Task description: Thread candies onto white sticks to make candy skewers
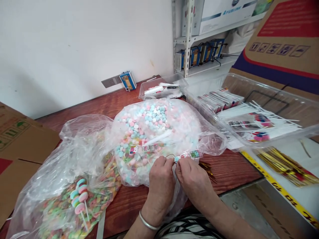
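Observation:
My left hand (161,177) and my right hand (193,174) meet at the front of a big clear bag of pastel candies (154,116). Both sets of fingers are pinched closed. Between them shows a small printed candy bag (190,154), with pale blue candy at its near end. A thin wire-like twist tie (170,155) loops up above my left fingertips. My right fingers grip the small bag; their tips are partly hidden. Another printed bag (143,149) and a bundle of white sticks (159,136) lie on the candies.
At left, an open clear bag (82,139) holds gummy rings, with marshmallow-like lollipops (81,196) on top. Gold twist ties (286,166) lie at right, below a clear plastic tray (271,89) of sticks and wrappers. Cardboard boxes (25,142) flank the wooden table (234,172).

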Demonstrator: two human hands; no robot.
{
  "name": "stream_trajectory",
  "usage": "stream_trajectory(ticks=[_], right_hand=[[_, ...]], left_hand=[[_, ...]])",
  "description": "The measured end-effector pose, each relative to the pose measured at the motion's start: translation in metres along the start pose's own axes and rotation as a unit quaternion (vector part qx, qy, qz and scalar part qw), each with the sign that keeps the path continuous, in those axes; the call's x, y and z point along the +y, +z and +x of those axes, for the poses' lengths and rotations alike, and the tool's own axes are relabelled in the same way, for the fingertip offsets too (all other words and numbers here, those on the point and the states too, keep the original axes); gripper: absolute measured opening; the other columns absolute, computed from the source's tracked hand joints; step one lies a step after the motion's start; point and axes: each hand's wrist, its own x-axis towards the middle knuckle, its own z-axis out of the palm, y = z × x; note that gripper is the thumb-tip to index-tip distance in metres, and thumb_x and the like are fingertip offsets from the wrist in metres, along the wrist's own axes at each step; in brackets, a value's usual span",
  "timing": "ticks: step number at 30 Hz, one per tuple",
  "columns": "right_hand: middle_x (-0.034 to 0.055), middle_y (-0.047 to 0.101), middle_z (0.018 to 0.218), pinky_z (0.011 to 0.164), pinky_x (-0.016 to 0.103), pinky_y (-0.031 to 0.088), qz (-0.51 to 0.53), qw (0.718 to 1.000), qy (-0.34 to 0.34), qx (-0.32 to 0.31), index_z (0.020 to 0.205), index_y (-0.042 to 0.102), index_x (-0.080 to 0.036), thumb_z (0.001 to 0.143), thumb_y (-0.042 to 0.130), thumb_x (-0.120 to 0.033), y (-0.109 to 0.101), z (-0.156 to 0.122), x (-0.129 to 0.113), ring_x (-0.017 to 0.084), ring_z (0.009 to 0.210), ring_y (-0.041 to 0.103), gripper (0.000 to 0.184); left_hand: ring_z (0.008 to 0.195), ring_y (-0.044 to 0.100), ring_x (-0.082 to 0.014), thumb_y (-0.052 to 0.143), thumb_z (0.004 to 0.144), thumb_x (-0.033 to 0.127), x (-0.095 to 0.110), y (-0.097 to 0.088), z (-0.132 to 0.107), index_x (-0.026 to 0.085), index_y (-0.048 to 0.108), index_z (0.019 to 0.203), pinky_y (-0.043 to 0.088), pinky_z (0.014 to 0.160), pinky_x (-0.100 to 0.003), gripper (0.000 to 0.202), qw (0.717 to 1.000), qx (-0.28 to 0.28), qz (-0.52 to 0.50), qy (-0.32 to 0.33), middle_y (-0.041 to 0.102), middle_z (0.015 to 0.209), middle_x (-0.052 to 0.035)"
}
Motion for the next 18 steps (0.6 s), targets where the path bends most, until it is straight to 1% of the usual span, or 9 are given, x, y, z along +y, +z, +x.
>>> stream_trajectory(ticks=[2,6,9,12,15,18], right_hand=[[0.0021,0.05,0.067,0.061,0.032,0.036,0.001,1.0,-0.011,0.008,0.075,0.047,-0.021,0.095,0.046,-0.012,0.0015,-0.0003,0.0,0.018,0.061,0.05,0.021],[0.002,0.05,0.067,0.06,0.032,0.036,0.004,1.0,-0.012,0.012,0.075,0.048,-0.02,0.095,0.045,-0.013,0.0019,-0.0007,-0.0005,0.018,0.061,0.05,0.022],[0.0026,0.05,0.068,0.061,0.033,0.036,0.009,1.0,-0.024,0.008,0.074,0.048,-0.021,0.095,0.045,-0.013,0.0014,-0.0012,-0.0028,0.019,0.061,0.049,0.023],[0.0031,0.05,0.068,0.062,0.033,0.036,0.024,0.999,-0.035,0.006,0.073,0.048,-0.021,0.096,0.044,-0.012,0.0005,-0.0024,-0.0058,0.019,0.062,0.049,0.024],[0.0034,0.05,0.068,0.062,0.032,0.036,0.041,0.998,-0.039,0.006,0.075,0.048,-0.02,0.097,0.043,-0.012,0.0003,-0.0035,-0.0074,0.018,0.063,0.049,0.024],[0.0031,0.051,0.069,0.062,0.032,0.037,0.061,0.997,-0.04,0.008,0.076,0.048,-0.02,0.098,0.043,-0.013,0.0016,-0.0039,-0.0076,0.018,0.063,0.05,0.023]], left_hand=[[0.071,0.055,-0.0188,0.051,0.088,0.008,-0.0015,-0.0013,-0.001,0.021,0.063,0.092,0.038,0.064,-0.029,0.018,1.0,0.017,-0.005,-0.001,0.059,0.079,-0.0028],[0.066,0.055,-0.0177,0.047,0.091,0.011,-0.0007,-0.0023,-0.0031,0.02,0.055,0.083,0.037,0.061,-0.029,0.015,0.998,0.045,-0.034,-0.016,0.058,0.072,-0.0014],[0.069,0.057,-0.018,0.046,0.092,0.013,-0.0004,-0.0021,-0.0043,0.02,0.056,0.09,0.039,0.062,-0.029,0.013,0.996,0.062,-0.056,-0.01,0.061,0.075,-0.0022],[0.071,0.058,-0.0188,0.046,0.092,0.014,-0.0017,-0.0021,-0.0044,0.021,0.059,0.097,0.041,0.064,-0.029,0.015,0.996,0.073,-0.055,-0.003,0.063,0.078,-0.0036],[0.073,0.059,-0.0191,0.046,0.093,0.014,-0.0035,-0.0033,-0.0031,0.02,0.061,0.099,0.042,0.066,-0.029,0.017,0.994,0.087,-0.066,-0.01,0.064,0.081,-0.0048],[0.078,0.062,-0.0194,0.046,0.094,0.016,-0.0049,-0.0052,-0.001,0.02,0.061,0.102,0.044,0.07,-0.029,0.018,0.989,0.101,-0.109,-0.027,0.067,0.087,-0.0065]])
